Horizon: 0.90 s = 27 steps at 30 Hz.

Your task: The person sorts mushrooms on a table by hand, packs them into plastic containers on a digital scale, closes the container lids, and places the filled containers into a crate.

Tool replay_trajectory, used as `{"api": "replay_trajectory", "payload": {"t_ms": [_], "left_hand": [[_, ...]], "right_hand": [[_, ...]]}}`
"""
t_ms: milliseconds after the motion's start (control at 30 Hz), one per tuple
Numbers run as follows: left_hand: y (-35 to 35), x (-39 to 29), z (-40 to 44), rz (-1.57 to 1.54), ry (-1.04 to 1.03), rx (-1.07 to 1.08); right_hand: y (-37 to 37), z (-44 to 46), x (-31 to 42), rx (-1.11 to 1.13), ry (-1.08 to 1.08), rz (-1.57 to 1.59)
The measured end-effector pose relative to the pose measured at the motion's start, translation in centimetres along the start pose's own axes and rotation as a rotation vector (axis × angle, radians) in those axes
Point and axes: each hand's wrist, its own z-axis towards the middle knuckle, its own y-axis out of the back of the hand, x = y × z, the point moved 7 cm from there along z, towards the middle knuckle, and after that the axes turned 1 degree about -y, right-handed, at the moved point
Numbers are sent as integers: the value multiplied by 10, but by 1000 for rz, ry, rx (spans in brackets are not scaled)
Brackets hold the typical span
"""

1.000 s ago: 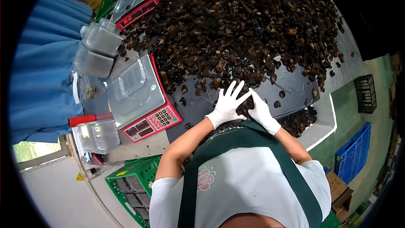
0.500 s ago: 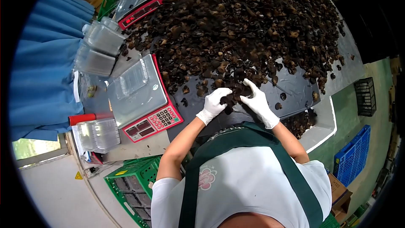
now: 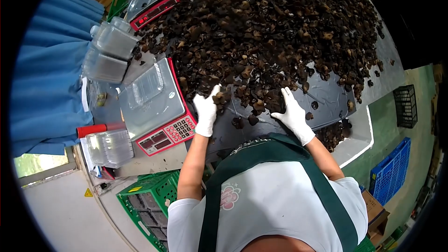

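Note:
A broad heap of dark brown wood ear mushrooms [image 3: 270,28] covers most of the table. At its near edge on the left is my left hand [image 3: 206,112], white-gloved, its fingers apart beside some mushroom pieces. My right hand [image 3: 293,114], gloved too, is spread with thumb out over the grey table surface [image 3: 322,95], near the front right of the heap. A few loose pieces lie between the hands. To the left of my left hand stands a red-edged scale [image 3: 154,100] with a clear plastic tray [image 3: 145,86] on its plate.
Another scale [image 3: 156,2] stands farther back. Stacked clear containers [image 3: 109,49] and a pile of plastic trays [image 3: 109,149] sit at the left. A white bin [image 3: 361,140] with more mushrooms is at the right. A green crate [image 3: 140,196] is below the table's left side.
My hands have moved apart. The mushroom pieces that were between them are out of them, and my left hand has gone left toward the scale; my right hand moved slightly right.

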Motion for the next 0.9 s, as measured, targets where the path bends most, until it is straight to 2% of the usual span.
{"api": "replay_trajectory", "payload": {"t_ms": [33,100,133,200,233,267,300,333,400,467,500,533,600,633,700,733,800,900], "left_hand": [[6,-20,4,-8,-101,-62],[25,-65,5,94,-171,-185],[36,-85,6,79,-118,-252],[72,-121,19,147,-384,-317],[94,-133,24,147,-302,-391],[116,-146,32,179,-496,-510],[126,-164,28,320,-519,-585],[140,-167,33,319,-284,-608],[193,-155,59,612,-689,-640],[202,-153,60,1086,-556,-640],[196,-151,58,1218,-559,-538],[197,-144,55,1229,-477,-484],[204,-141,52,1255,-365,-515],[203,-142,52,1256,-364,-514],[210,-138,52,1474,-160,-552],[211,-141,51,1473,-159,-563],[210,-139,53,1417,-67,-491],[204,-150,50,1388,-106,-494]], "right_hand": [[1,1,4,2,1,2],[-2,4,9,104,-52,-54],[-5,7,7,104,-50,-54],[-15,16,5,90,-27,-13],[-16,20,6,89,-24,-8],[-16,25,8,90,-20,-8],[-18,31,10,112,-31,-4],[-19,34,11,133,-43,0],[-19,41,17,102,-14,7],[-17,49,28,96,37,24],[-14,53,37,53,107,118],[-13,56,44,20,123,171],[-16,64,61,56,128,223],[-19,66,71,51,181,239],[-35,64,94,56,275,144],[-41,63,107,37,344,77],[-52,56,121,162,396,34],[-42,47,126,238,419,83]]}}
